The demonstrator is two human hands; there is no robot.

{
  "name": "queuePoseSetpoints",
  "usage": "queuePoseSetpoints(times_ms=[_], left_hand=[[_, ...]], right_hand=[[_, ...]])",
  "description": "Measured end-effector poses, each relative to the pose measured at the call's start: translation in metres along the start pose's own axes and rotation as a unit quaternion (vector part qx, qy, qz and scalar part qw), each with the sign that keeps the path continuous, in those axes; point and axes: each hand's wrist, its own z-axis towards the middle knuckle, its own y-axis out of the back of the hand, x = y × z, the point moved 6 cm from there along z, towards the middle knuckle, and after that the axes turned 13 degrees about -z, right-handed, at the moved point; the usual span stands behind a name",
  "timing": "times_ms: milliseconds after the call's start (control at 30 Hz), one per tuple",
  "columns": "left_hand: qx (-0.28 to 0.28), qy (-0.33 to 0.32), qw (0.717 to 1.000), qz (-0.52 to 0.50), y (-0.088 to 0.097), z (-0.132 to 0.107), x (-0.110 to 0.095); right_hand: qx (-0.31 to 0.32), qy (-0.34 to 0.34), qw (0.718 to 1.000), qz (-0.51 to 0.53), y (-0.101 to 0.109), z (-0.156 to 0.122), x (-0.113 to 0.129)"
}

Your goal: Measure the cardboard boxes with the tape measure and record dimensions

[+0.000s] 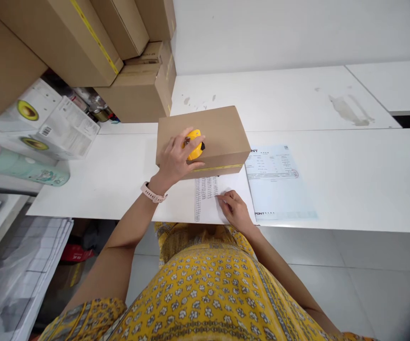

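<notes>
The left hand [174, 158] lies on top of the cardboard box [222, 132], its fingers curled around a small yellow tool [195, 144] and gripping it against the lid. The palm hides most of the tool, so it may be a compact cutter or a tape roller; I cannot tell which. The box stands near the middle of the bench [350, 180], set back from the near edge and skewed a little to it, with a yellow strip along its lower front edge.

The right hand [235, 208] rests at the near edge of the bench. Its fingers are loosely bent, their tips on a printed list [206, 189], grasping nothing. The list's far end runs under the box. Just beside it, towards the right, lies a pale blue form [276, 184].

As a judgement, the work on the lid would go best with the tool kept flat and the wrist low. The box sits partly on paper and could slide, so the free hand would serve better bracing its side.

Stacked cartons [84, 42] and a green bottle [20, 166] crowd the left end.
</notes>
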Motion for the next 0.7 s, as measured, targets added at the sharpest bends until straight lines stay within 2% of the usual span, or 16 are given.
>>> queuePoseSetpoints(times_ms=[67,133,200,300,400,567,700], left_hand=[[-0.005,0.002,1.000,-0.002,-0.001,0.000,0.001],[-0.010,0.004,1.000,-0.007,-0.002,-0.001,0.000],[-0.016,0.001,1.000,-0.007,-0.003,-0.002,-0.002],[-0.030,-0.006,1.000,0.000,-0.001,-0.002,-0.003],[-0.041,0.004,0.999,-0.009,0.007,-0.002,0.002],[-0.085,0.023,0.994,-0.061,0.030,-0.010,0.017],[-0.093,0.025,0.993,-0.073,0.031,-0.012,0.020]], right_hand=[[-0.074,-0.118,0.989,0.058,0.012,0.003,-0.023],[-0.137,-0.229,0.958,0.109,0.020,0.009,-0.050],[-0.135,-0.278,0.936,0.168,0.019,0.027,-0.070],[-0.075,-0.274,0.928,0.241,0.009,0.062,-0.084],[-0.051,-0.260,0.927,0.265,0.003,0.086,-0.086],[-0.026,-0.206,0.948,0.240,-0.009,0.106,-0.070],[-0.028,-0.149,0.974,0.168,-0.020,0.117,-0.052]])
